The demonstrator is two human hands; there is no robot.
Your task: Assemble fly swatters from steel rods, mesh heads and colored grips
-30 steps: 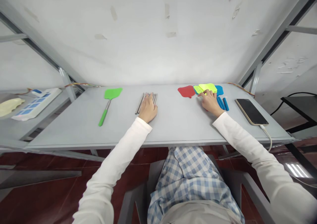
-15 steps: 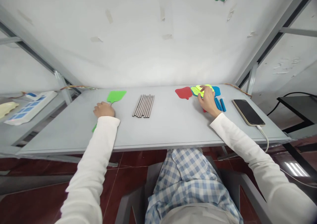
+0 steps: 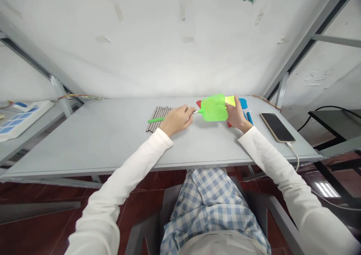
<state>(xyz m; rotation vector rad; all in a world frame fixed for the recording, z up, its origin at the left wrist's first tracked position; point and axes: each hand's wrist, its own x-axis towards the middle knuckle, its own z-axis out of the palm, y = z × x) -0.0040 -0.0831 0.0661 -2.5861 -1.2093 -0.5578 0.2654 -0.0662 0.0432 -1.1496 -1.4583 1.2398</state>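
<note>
My left hand [image 3: 177, 119] is closed on the thin shaft of a green fly swatter [image 3: 214, 107], raised above the table. Its green handle [image 3: 156, 120] points left, over several metal tubes [image 3: 153, 126] laid side by side. My right hand [image 3: 237, 114] is at the right edge of the swatter's head. Its thumb stands apart and the other fingers pass partly behind the head. Beyond that hand lie a yellow swatter head [image 3: 230, 100] and a blue swatter head [image 3: 243, 103]. A red swatter head [image 3: 199, 103] is mostly covered by the green one.
Blue handles [image 3: 249, 118] and a bit of a red handle [image 3: 229, 124] lie beside my right hand. Farther right is a phone [image 3: 277, 127] with a white cable [image 3: 293, 149]. A white and blue power strip [image 3: 24, 117] rests on the left surface. The wall [image 3: 158, 59] closes off the back.
My left hand has lifted the green swatter from the table's left side and carried it right, across the tubes. My right hand has turned and its thumb now stands up, beside the swatter's head.
</note>
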